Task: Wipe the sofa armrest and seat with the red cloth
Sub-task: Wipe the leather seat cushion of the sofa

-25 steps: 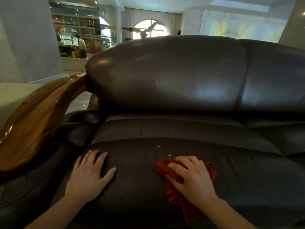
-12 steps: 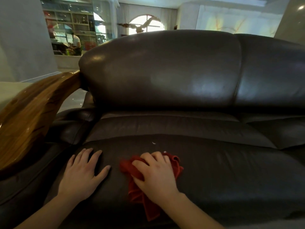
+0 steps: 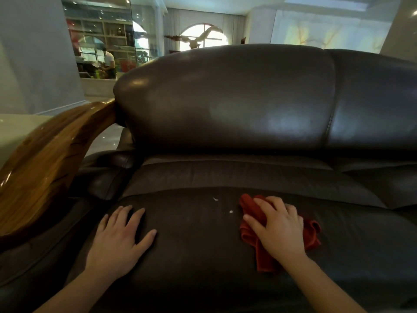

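A dark brown leather sofa fills the view, its seat cushion (image 3: 203, 263) in front of me. The polished wooden armrest (image 3: 45, 163) curves along the left. My right hand (image 3: 278, 229) presses the crumpled red cloth (image 3: 252, 213) flat against the seat, right of centre, fingers spread over it. My left hand (image 3: 119, 238) rests palm down on the seat near the armrest, fingers apart, holding nothing. Two small white specks (image 3: 215, 199) lie on the cushion just left of the cloth.
The tall padded backrest (image 3: 237, 98) rises behind the seat, and a second seat cushion (image 3: 388, 184) lies to the right. A pale floor (image 3: 101, 143) shows past the armrest. Far back, a person stands by glass shelving (image 3: 108, 62).
My right hand slid the red cloth left toward my left hand, then back right past the white specks. The left hand stayed planted on the seat.
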